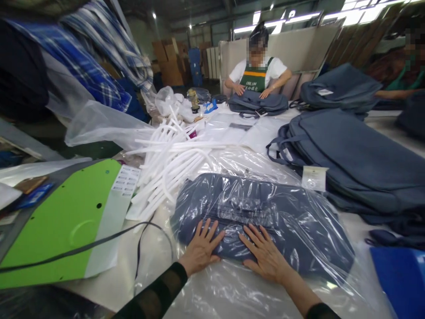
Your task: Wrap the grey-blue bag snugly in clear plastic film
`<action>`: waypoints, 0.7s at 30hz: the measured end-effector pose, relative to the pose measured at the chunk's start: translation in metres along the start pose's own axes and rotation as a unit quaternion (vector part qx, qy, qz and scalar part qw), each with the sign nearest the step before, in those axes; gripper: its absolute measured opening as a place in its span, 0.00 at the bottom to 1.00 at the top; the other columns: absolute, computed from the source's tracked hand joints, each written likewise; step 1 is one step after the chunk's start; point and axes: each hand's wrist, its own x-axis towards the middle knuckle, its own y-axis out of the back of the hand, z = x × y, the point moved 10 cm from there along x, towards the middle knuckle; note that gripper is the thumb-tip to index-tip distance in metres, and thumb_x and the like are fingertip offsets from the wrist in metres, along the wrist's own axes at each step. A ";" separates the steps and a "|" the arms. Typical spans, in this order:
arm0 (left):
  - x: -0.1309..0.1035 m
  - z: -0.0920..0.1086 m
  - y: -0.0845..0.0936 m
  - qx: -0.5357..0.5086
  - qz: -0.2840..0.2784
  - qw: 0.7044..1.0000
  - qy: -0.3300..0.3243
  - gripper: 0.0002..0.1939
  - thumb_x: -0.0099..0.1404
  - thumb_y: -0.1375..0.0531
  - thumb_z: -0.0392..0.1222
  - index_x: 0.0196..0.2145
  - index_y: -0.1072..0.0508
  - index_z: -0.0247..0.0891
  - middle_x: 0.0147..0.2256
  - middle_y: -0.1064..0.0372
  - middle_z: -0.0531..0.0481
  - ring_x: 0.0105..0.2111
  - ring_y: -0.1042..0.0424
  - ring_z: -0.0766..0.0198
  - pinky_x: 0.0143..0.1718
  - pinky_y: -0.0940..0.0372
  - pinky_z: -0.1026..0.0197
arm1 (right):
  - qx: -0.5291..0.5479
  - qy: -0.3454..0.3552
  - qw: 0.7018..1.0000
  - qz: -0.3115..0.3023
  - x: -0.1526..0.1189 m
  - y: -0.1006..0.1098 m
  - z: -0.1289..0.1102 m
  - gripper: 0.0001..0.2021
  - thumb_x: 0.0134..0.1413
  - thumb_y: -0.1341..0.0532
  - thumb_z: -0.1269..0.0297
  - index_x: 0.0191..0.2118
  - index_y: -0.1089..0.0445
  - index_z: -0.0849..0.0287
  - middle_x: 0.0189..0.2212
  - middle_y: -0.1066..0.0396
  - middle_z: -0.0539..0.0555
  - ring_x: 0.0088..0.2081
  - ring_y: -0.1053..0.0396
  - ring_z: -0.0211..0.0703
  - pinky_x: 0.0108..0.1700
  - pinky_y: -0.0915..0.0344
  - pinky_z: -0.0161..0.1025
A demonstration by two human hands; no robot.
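Observation:
A dark blue-grey bag (292, 212) lies flat on the table inside a clear plastic bag (232, 288), which spreads out past it on all sides. My left hand (202, 248) rests flat on the plastic near the bag's front edge, fingers spread. To its right, my right hand (264, 254) also presses flat on the wrapped bag with its fingers apart. Neither hand grips anything. A paper tag (314, 178) lies just behind the wrapped bag.
White foam strips (166, 164) heap up behind left. A green board (76, 212) with a label sheet and dark cord lies left. More blue-grey bags (358, 155) are stacked right, near a blue item (400, 277). Across the table, a person (257, 73) touches another bag (259, 103).

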 end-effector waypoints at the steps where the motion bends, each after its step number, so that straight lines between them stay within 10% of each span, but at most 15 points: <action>1: 0.002 0.000 0.002 0.007 0.002 1.000 0.001 0.51 0.54 0.34 0.59 0.66 0.57 0.48 0.65 0.55 0.35 0.63 0.54 0.35 0.58 0.52 0.33 | 0.000 0.000 1.000 -0.002 -0.002 0.001 0.000 0.34 0.55 0.40 0.48 0.63 0.45 0.56 0.63 0.47 0.57 0.65 0.56 0.54 0.65 0.66 0.54; 16: 0.000 0.002 0.000 0.056 0.047 0.997 -0.013 0.39 0.64 0.45 0.60 0.66 0.53 0.43 0.63 0.51 0.33 0.62 0.49 0.38 0.58 0.51 0.33 | -0.059 -0.086 0.994 0.020 -0.067 0.005 0.013 0.28 0.54 0.39 0.59 0.60 0.40 0.61 0.60 0.42 0.63 0.63 0.51 0.60 0.64 0.61 0.59; 21: -0.007 0.027 0.019 0.130 0.136 0.977 -0.097 0.25 0.69 0.49 0.37 0.62 0.45 0.37 0.60 0.43 0.37 0.60 0.44 0.47 0.58 0.49 0.38 | -0.103 -0.069 0.992 0.018 -0.064 0.011 0.006 0.24 0.57 0.46 0.72 0.60 0.41 0.61 0.58 0.41 0.67 0.60 0.45 0.63 0.57 0.46 0.60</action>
